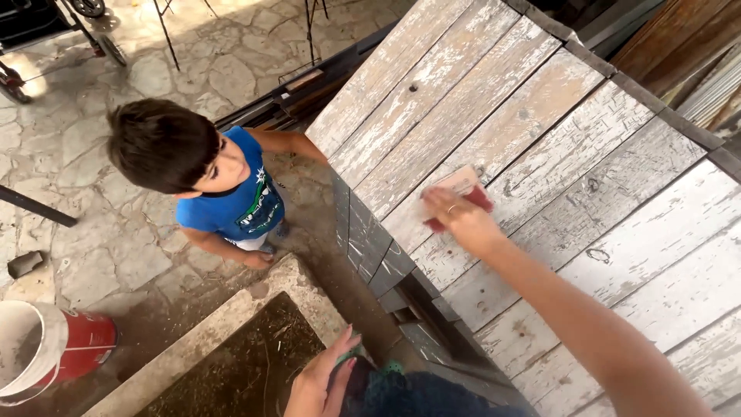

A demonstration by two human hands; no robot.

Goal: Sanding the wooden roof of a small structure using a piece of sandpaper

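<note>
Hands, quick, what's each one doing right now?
Right hand: closed on a red sanding block, pressed to the plank table.
Left hand: open, holding nothing, resting at the person's leg.

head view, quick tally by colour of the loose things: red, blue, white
Red: 2, the red sanding block under the right hand, and the red plastic bucket.
Blue: 1, the blue shirt on the second person.
White: 1, the white bucket nested in the red one.
Total: 4

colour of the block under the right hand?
Red block with a pale tan sheet on top, pressed by the right hand; head view.
</note>
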